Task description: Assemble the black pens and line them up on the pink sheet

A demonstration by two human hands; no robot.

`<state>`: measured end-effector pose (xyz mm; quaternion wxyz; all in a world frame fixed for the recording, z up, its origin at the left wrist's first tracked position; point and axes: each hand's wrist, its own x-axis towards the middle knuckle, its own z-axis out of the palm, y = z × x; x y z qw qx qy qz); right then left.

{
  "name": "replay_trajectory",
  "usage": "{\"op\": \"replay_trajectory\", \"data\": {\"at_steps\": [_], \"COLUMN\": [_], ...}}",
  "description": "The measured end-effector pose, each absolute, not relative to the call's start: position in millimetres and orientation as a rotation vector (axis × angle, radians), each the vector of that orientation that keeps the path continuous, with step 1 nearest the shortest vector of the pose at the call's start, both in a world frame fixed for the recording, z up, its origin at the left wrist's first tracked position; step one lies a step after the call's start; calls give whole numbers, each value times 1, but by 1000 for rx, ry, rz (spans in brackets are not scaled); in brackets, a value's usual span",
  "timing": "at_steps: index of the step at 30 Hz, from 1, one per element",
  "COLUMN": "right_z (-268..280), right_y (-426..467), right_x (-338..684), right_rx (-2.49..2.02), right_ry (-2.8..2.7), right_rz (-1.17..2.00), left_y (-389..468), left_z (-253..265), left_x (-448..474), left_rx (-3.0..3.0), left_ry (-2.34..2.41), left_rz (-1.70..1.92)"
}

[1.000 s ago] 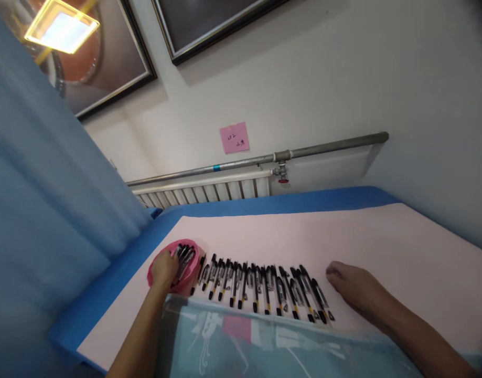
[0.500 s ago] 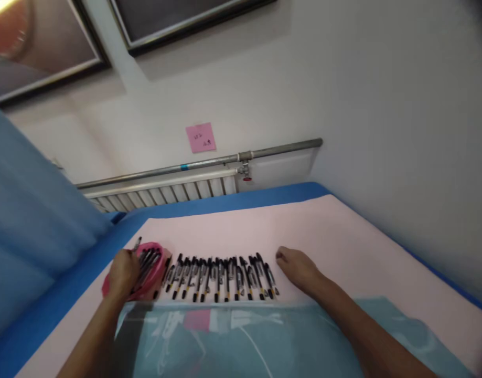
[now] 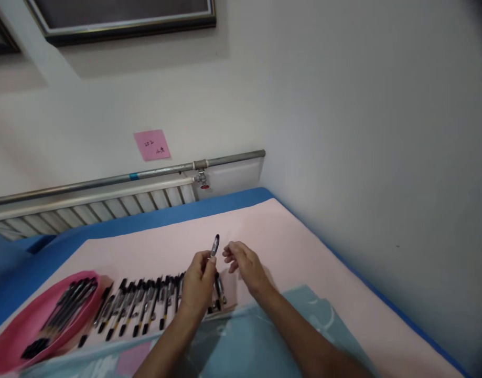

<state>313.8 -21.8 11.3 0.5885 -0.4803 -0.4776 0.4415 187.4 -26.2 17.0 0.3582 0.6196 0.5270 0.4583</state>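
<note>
My left hand (image 3: 198, 281) pinches a pen (image 3: 214, 245) between thumb and fingers; its dark end points up and its lower part is hidden in the grip. Just to the right, my right hand (image 3: 246, 265) is held apart from the pen, with fingers loosely curled and separated and nothing visible in them. Below and left of the hands lies a row of black-and-clear pens (image 3: 148, 304) on the pale pink sheet (image 3: 154, 257). My left hand covers part of that row. Several more pens (image 3: 70, 304) rest in a pink basin (image 3: 18, 336) at the left.
A light-blue plastic sheet (image 3: 256, 336) lies along the near side, under my forearms. The table's blue edge (image 3: 178, 207) meets a wall at the right. Behind it are a white radiator (image 3: 118, 210) and a metal pipe (image 3: 162, 172). A pink note (image 3: 151, 145) is stuck above.
My left hand has moved from the basin to the right, bringing a pen in front of me. My right hand has come close to it and its fingers have loosened. The view has shifted right.
</note>
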Motion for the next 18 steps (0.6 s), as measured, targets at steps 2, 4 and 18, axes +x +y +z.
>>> {"op": "replay_trajectory", "data": {"at_steps": [2,4,18], "right_z": [15,15,7], "right_y": [-25,-26,-19], "right_x": [313,312,289], "right_rx": [-1057,-1064,-1359], "right_ry": [-1085,-1009,-940], "right_rz": [1008,973,906], "left_y": [-29,-31,-30], "left_z": [14,10,-15], "left_x": [202,211,221], "left_rx": [1634,1658,1358], "left_ry": [1279,1252,1241], "left_rz": [1153,1125,1122]}}
